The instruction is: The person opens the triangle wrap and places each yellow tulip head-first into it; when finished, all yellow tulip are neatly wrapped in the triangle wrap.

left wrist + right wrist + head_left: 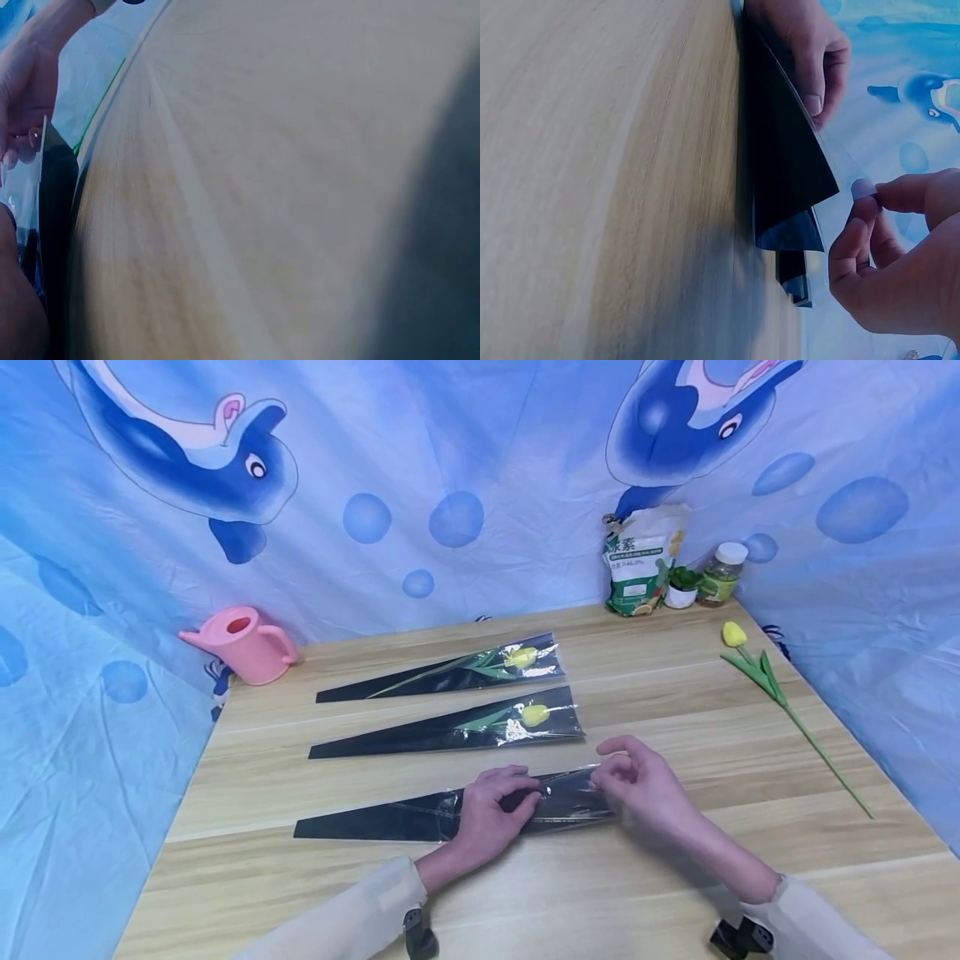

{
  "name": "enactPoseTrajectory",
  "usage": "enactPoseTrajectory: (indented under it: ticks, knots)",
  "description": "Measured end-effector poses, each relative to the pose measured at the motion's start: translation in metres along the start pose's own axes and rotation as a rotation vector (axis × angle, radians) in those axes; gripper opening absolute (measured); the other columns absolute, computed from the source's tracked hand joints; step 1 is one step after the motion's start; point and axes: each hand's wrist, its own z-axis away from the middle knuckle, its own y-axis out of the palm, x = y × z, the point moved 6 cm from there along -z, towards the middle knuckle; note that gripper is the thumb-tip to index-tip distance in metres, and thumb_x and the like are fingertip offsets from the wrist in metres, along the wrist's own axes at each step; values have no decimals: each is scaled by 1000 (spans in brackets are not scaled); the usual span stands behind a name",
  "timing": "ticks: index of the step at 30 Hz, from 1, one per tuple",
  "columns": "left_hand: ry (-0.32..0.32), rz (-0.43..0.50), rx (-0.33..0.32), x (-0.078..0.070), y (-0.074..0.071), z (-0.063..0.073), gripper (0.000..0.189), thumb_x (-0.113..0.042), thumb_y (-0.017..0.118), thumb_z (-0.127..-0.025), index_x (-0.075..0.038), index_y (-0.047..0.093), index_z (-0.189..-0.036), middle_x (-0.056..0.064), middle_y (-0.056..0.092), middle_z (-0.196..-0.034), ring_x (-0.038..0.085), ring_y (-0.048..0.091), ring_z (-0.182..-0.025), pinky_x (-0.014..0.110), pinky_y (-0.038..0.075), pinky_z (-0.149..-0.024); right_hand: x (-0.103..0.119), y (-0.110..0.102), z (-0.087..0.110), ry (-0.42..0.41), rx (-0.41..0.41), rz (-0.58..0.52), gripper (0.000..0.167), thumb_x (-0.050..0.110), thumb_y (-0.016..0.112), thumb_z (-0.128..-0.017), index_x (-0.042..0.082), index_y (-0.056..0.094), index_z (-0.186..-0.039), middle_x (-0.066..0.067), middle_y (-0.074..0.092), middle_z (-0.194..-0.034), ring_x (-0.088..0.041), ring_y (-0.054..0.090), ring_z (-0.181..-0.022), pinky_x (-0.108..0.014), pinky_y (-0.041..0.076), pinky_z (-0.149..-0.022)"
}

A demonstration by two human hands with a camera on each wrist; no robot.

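Observation:
In the head view, a black flower sleeve (pixel 375 820) with a clear front lies nearest the person. My left hand (pixel 495 810) holds its middle, thumb and fingers curled at the film. At the wide end, my right hand (pixel 637 781) pinches the clear film between thumb and index finger; the right wrist view shows the film pulled away from the black backing (pixel 787 142). Behind it lie two more sleeves, a middle one (pixel 390 742) and a far one (pixel 360 692), each with a yellow tulip inside. A loose yellow tulip (pixel 776 693) lies at the right.
A pink watering can (pixel 258 652) stands at the table's back left. At the back right are a green and white bag (pixel 641 564), a small potted plant (pixel 681 589) and a white-lidded jar (pixel 722 577). A blue dolphin-print cloth (pixel 450 443) hangs behind the table (pixel 247 893).

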Motion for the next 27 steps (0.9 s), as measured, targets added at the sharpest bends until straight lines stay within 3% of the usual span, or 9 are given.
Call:
enactPoseTrajectory:
  ticks: [2,6,9,11,16,19,23,25,27]
  knots:
    - [-2,1,-4,0,0,1,18,-4,84,-75,-8,79,-92,12,75,-101,28,70,-98,45,55,-86,0,0,0,8,13,1,44,8,68,-94,-4,46,-130,-16,69,-96,-34,64,-79,-33,55,-66]
    - [-8,10,-14,0,-1,1,18,-3,84,-75,-7,79,-92,14,75,-101,29,70,-97,47,55,-85,1,-9,0,-26,0,7,39,9,64,-97,-6,48,-129,-15,70,-99,-32,67,-86,-29,56,-73]
    - [-14,17,-18,0,-2,2,18,-2,84,-75,-6,79,-92,14,75,-101,30,70,-97,47,55,-85,0,-26,0,-62,-58,43,37,10,61,-99,-9,50,-128,-15,70,-100,-31,68,-93,-27,55,-82]
    - [-19,23,-14,1,-2,2,18,-2,84,-75,-6,78,-92,14,75,-101,29,70,-97,46,55,-86,-2,-41,0,-61,-101,78,36,10,60,-100,-10,50,-129,-16,70,-102,-29,67,-92,-30,56,-80]
    - [-34,42,9,3,-2,2,17,-3,83,-77,-6,78,-93,12,75,-101,24,70,-99,41,54,-88,-15,-89,-3,-69,-215,164,36,12,57,-101,-11,50,-128,-14,71,-99,-18,66,-80,-29,56,-66]
    - [-26,45,16,2,-2,1,18,-3,82,-78,-6,79,-95,8,76,-99,22,70,-99,40,54,-90,-25,-123,-8,-107,-293,186,34,9,54,-101,-14,50,-125,1,72,-89,-9,65,-73,-25,54,-59]
    - [-11,43,29,0,-2,1,18,-2,81,-79,-7,79,-97,4,76,-96,21,71,-100,39,53,-93,-39,-171,-12,-139,-410,301,33,9,54,-98,-16,53,-120,22,63,-78,5,59,-68,-16,48,-55]
    - [-13,43,39,-1,-2,1,17,-3,81,-80,-7,80,-96,3,76,-96,20,70,-101,38,52,-94,-46,-193,-13,-135,-464,390,34,10,54,-97,-16,55,-117,18,61,-79,10,53,-67,-13,44,-56]
    - [-24,45,49,0,-1,1,16,-4,81,-80,-7,80,-96,3,76,-96,19,70,-101,37,51,-95,-53,-212,-14,-125,-497,471,35,11,54,-95,-16,55,-116,3,64,-82,14,47,-68,-10,40,-58]
